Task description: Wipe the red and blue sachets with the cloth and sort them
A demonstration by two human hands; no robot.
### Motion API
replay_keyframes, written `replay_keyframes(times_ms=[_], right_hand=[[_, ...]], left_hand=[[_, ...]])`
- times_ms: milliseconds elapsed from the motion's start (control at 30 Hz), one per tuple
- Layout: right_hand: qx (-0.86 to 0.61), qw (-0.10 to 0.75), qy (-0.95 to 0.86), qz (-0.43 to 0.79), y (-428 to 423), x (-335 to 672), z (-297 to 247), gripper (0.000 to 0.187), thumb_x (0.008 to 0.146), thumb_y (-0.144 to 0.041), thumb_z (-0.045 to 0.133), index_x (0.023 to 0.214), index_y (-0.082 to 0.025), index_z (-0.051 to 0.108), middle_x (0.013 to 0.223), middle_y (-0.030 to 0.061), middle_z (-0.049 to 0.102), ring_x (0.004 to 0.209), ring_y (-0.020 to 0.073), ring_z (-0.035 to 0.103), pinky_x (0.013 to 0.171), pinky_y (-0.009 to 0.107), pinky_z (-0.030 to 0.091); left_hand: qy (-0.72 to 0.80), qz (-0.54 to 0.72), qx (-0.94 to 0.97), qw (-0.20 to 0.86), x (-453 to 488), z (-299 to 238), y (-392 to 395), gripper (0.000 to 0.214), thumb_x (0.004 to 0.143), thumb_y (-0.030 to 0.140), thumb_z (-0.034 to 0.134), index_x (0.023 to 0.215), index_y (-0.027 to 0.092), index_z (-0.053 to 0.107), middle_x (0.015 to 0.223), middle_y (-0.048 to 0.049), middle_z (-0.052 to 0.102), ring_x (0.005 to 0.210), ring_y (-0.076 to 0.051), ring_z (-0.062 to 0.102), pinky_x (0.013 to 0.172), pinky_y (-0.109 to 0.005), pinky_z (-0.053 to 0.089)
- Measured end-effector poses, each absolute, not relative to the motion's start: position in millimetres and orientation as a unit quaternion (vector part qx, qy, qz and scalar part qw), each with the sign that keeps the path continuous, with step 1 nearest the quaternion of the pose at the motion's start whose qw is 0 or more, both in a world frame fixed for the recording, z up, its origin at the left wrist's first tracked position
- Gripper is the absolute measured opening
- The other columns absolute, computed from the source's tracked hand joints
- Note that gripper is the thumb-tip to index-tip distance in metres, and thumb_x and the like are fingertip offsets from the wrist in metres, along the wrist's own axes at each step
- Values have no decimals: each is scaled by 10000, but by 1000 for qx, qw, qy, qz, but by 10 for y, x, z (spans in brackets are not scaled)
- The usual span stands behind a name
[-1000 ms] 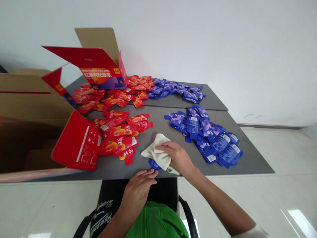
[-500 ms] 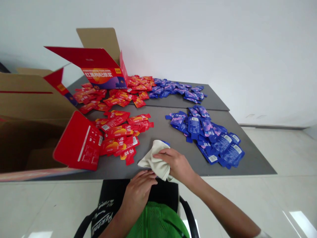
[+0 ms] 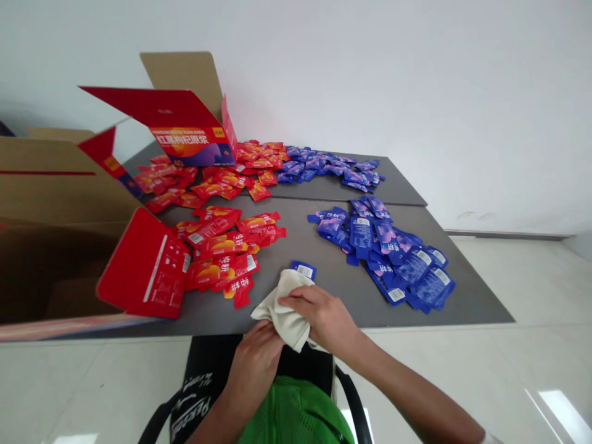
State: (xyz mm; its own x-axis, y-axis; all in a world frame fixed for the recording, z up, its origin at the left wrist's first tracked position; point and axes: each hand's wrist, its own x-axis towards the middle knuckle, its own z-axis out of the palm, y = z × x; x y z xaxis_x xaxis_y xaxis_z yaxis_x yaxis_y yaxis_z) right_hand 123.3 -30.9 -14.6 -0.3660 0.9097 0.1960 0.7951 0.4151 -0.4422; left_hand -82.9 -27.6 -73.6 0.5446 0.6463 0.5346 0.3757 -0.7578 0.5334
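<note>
A cream cloth (image 3: 289, 314) is bunched in my right hand (image 3: 324, 311), whose fingers are closed on it at the table's front edge. From under the cloth's far side pokes the end of a blue pouch (image 3: 304, 270) with a white barcode label; the rest of it is covered. My left hand (image 3: 261, 348) is at the near left side of the cloth, fingers bent in against it. Its fingertips go out of sight under the fabric, so what they grip is hidden.
Red pouches (image 3: 224, 253) are heaped to the left, blue pouches (image 3: 393, 253) to the right. Behind lie more red pouches (image 3: 259, 157) and blue pouches (image 3: 328, 165). An open carton (image 3: 143, 265) stands at the left, its flap over the grey table (image 3: 296, 222); another red carton (image 3: 194, 142) is behind.
My right hand and the cloth have slid slightly toward me and left, uncovering more of the blue pouch's far end. My left fingers have tucked in under the cloth.
</note>
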Motion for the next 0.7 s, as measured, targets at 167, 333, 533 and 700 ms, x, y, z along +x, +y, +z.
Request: replay_keyframes(times_ms=[167, 333, 533, 700], right_hand=[[-583, 212, -778, 106, 173, 1464, -232, 468, 915, -126, 679, 1344, -311, 688, 1297, 62, 715, 1152, 230, 684, 994, 320, 554], [-604, 250, -755, 55, 347, 1585, -25, 449, 916, -82, 642, 1322, -261, 708, 1252, 79, 731, 1124, 249, 692, 958, 335, 563], [-522, 245, -807, 129, -308, 1229, -51, 488, 941, -145, 658, 1397, -317, 640, 1297, 63, 715, 1161, 224, 671, 993, 322, 552], [-556, 220, -788, 149, -131, 1296, -262, 451, 919, -167, 700, 1345, -313, 685, 1308, 49, 714, 1160, 226, 687, 997, 315, 555]], left_hand=[[274, 375, 868, 174, -847, -765, -256, 301, 969, 26, 475, 901, 221, 694, 1138, -25, 803, 1077, -177, 758, 1021, -344, 572], [277, 377, 867, 173, -836, -774, -257, 301, 959, 14, 471, 893, 220, 681, 1161, -26, 798, 1099, -178, 752, 1006, -349, 580], [303, 379, 857, 171, -828, -740, -282, 315, 960, 32, 474, 899, 232, 709, 944, -29, 810, 897, -198, 774, 908, -359, 612], [285, 375, 863, 183, -841, -746, -267, 319, 947, 9, 473, 890, 228, 698, 1034, -27, 813, 990, -185, 769, 969, -343, 591]])
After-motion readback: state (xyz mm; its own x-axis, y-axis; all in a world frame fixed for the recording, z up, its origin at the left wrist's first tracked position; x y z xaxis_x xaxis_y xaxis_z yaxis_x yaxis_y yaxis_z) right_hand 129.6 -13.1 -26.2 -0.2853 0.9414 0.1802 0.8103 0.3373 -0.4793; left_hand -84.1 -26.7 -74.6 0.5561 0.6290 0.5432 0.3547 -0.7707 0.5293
